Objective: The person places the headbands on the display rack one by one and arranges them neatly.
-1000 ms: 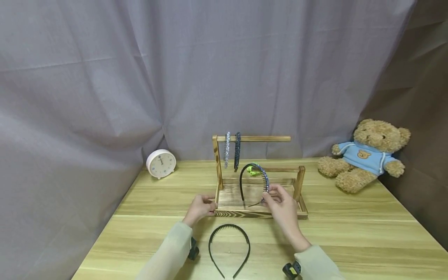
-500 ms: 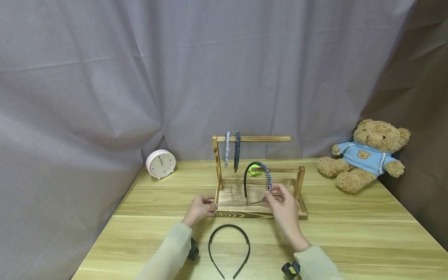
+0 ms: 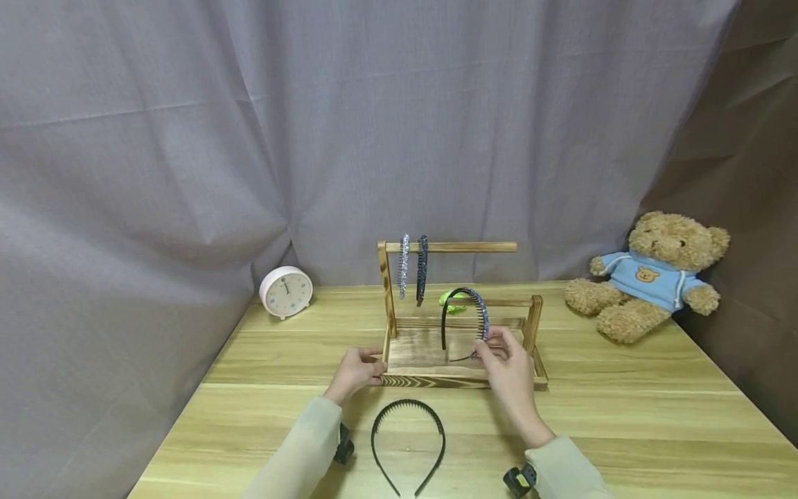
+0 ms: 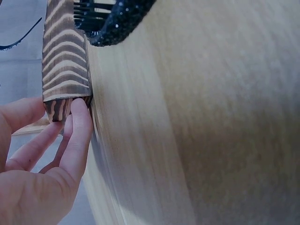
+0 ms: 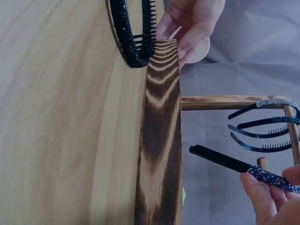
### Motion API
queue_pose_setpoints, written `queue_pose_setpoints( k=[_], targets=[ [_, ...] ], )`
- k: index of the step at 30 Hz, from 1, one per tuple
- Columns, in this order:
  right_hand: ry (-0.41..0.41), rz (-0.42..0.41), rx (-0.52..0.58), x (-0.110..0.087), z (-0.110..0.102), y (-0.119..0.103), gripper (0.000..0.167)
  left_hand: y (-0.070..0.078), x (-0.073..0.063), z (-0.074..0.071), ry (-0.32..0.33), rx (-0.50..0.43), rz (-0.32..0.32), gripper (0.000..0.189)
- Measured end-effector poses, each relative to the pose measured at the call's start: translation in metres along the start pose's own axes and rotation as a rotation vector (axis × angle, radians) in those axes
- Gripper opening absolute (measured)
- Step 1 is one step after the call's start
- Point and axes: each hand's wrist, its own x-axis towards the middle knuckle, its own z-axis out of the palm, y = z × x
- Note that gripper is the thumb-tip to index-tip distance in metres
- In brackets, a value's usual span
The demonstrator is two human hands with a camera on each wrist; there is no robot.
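My right hand point(image 3: 508, 364) pinches one leg of a black toothed headband with blue glitter point(image 3: 483, 315). The headband stands upright over the tray of a wooden rack point(image 3: 430, 382), in front of its lower bar. Fingertips and thumb of my left hand point(image 3: 355, 373) grip the rack's front left corner, clearest on the striped wood point(image 4: 65, 70) in the left wrist view. From the upper bar hang a silver glitter headband point(image 3: 404, 267) and a dark glitter headband point(image 3: 422, 270). A black headband point(image 3: 406, 403) lies on the table between my forearms.
Something bright green point(image 3: 458, 309) is at the lower bar's left end, partly behind the held headband. A white clock point(image 3: 286, 292) stands at the back left. On the right sits a teddy bear point(image 3: 648, 277) in a blue top. Grey cloth point(image 3: 399, 138) hangs behind the table.
My right hand and its headband have shifted slightly to the right, towards the lower bar. The green thing has changed its look beside the headband. My left hand stays at the rack's corner.
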Motion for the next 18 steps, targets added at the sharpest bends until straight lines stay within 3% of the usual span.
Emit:
queue_pose_setpoints(
  k=[18],
  targets=[
    [0.060,-0.029,0.024,0.0010,-0.0096,0.0100,0.016,-0.0037,0.0012,-0.0006,-0.013,-0.038,0.006,0.045]
  ],
)
